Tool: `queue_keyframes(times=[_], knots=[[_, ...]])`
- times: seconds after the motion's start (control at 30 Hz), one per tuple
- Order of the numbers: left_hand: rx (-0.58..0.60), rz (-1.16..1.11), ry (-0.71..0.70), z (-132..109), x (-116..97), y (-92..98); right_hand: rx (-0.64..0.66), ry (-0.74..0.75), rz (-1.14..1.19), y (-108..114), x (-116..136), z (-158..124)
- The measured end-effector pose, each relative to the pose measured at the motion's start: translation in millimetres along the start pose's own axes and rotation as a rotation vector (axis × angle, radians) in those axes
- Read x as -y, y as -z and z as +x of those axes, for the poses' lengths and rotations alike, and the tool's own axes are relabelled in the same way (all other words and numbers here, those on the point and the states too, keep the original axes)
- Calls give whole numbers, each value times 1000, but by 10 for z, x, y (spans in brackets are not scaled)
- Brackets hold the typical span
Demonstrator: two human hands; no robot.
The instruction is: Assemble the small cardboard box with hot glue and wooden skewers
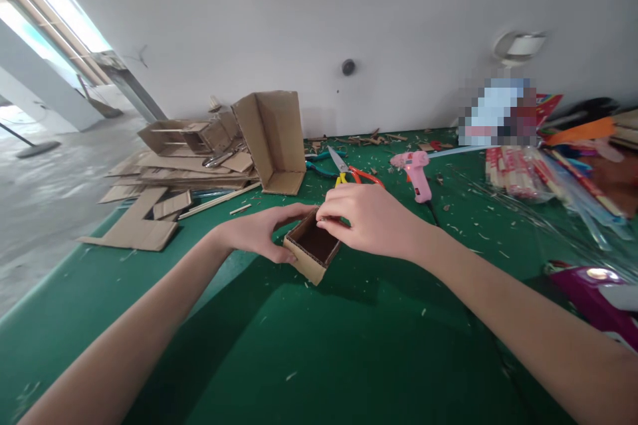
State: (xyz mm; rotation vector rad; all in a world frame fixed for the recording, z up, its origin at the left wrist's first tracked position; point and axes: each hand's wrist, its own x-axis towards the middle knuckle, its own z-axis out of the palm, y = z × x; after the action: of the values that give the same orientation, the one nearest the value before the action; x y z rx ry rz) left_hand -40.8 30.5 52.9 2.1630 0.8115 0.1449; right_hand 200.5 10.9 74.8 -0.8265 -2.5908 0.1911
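Note:
A small open-topped cardboard box [308, 267] rests on the green table, dark inside. My left hand [264, 231] grips it from the left, with the thumb on the near wall and the fingers round the far side. Over the box's right rim is my right hand [361, 219], its thumb and fingertips pinched together at the far right edge. Whatever the pinch holds, if anything, is hidden. Just beyond the hands lie scissors [339, 161] with orange handles and, partly covered, pliers with teal handles [321, 169]. A pink glue gun [417, 176] stands right of them.
A tall cardboard box [279, 139] stands behind my left hand, beside stacked cardboard pieces [174, 172] and thin wooden sticks [219, 201]. To the right are packaged sticks [516, 172] and a purple tool [593, 292]. Scraps litter the green table [319, 358]; a white wall [259, 26] rises behind.

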Motion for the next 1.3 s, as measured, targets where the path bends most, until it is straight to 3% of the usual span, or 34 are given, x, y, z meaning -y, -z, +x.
queue_keyframes(times=[0.23,0.43,0.63,1.1,1.3], knots=[[-11,-19,10,-2,0,-7,73,-32,6,-21,18,4],[-8,-35,-32,24,-14,-22,5,-11,7,-2,33,-6],[-21,-58,-22,22,10,-29,44,-50,-4,-48,36,6],[-71,-87,-40,47,34,-57,-8,-107,-130,-75,108,12],[-86,-73,-33,38,12,-72,73,-134,-247,-62,117,35]])
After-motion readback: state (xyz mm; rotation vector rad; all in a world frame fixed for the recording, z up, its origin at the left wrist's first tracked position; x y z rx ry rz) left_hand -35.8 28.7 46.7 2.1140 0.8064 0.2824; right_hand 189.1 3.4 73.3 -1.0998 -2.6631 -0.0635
